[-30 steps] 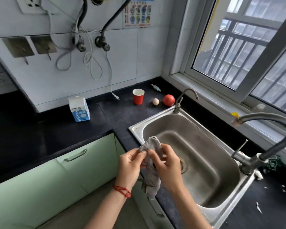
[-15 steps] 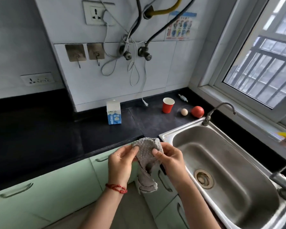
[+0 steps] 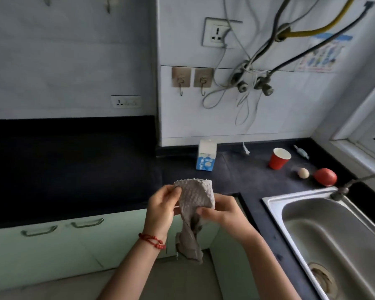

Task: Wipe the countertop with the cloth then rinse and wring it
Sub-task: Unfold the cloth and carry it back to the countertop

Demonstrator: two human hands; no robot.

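A grey textured cloth (image 3: 195, 195) hangs between both hands, in the air in front of the black countertop (image 3: 78, 169) corner. My left hand (image 3: 161, 210) pinches its upper left edge; a red string bracelet is on that wrist. My right hand (image 3: 222, 211) grips the cloth's right side lower down, and the loose end (image 3: 189, 245) dangles below, in front of the green cabinets. The steel sink (image 3: 325, 232) lies to the right of the hands, its faucet (image 3: 353, 184) at the back rim.
On the counter behind stand a blue-and-white carton (image 3: 206, 155), a red paper cup (image 3: 278, 158), an egg (image 3: 303, 172) and a red tomato (image 3: 325, 176). A loose plug (image 3: 245, 150) and cables hang off the wall. Green cabinet doors with handles (image 3: 87, 223) run below.
The view has swung left, away from the sink toward the counter. Both hands carried the cloth from over the sink edge to the counter corner and spread its top wider.
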